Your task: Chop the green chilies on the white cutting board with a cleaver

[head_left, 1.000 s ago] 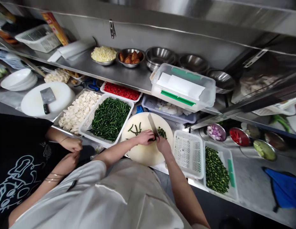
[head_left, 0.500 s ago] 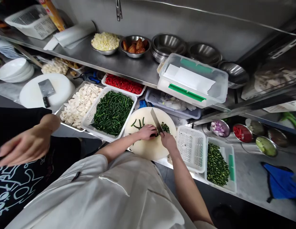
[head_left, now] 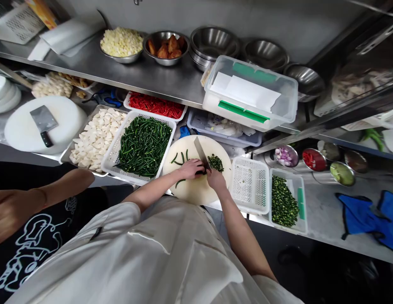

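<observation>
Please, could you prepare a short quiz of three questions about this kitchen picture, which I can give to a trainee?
1. Multiple choice: what does the worker's right hand hold?
A) a spoon
B) a knife
C) a bowl

2. True or false: a cleaver lies on the second white board.

3. Fill in the missing word: between the round board under the knife and the plastic box of chopped green pieces stands a white, perforated ______.

Key: 1. B. 2. True. 3. Basket.
</observation>
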Demonstrator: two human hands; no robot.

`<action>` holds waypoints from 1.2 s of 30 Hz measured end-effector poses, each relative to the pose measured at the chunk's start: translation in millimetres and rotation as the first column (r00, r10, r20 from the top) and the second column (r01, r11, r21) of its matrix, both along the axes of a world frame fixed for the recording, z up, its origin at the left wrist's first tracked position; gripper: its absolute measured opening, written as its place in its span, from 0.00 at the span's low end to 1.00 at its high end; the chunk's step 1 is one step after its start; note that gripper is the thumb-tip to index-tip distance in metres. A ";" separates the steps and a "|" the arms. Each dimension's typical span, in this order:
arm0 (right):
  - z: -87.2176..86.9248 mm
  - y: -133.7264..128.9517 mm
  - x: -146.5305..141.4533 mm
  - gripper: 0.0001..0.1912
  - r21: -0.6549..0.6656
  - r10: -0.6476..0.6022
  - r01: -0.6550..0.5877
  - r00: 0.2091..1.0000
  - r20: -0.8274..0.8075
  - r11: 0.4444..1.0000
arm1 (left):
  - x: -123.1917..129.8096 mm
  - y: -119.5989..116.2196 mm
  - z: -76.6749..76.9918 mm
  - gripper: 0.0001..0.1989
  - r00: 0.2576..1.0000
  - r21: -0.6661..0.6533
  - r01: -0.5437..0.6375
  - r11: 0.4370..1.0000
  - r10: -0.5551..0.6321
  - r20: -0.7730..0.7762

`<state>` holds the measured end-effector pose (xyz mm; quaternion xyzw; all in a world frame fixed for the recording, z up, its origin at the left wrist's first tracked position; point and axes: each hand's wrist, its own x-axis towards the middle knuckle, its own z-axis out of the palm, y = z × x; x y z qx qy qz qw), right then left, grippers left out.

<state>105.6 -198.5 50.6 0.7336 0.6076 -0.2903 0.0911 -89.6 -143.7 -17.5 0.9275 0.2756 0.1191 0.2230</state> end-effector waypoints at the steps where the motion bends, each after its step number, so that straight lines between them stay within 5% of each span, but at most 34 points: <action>1: -0.2 -0.5 -0.5 0.24 -0.002 0.000 0.000 1.000 -0.010 1.000 | -0.9 0.0 0.1 0.14 1.000 -0.003 0.002 1.000 -0.002 -0.002; 36: -1.6 -8.7 -37.1 0.22 0.020 -0.061 0.062 0.998 -0.028 0.998 | -31.2 2.0 -10.3 0.10 0.997 -0.003 0.070 0.998 -0.070 0.041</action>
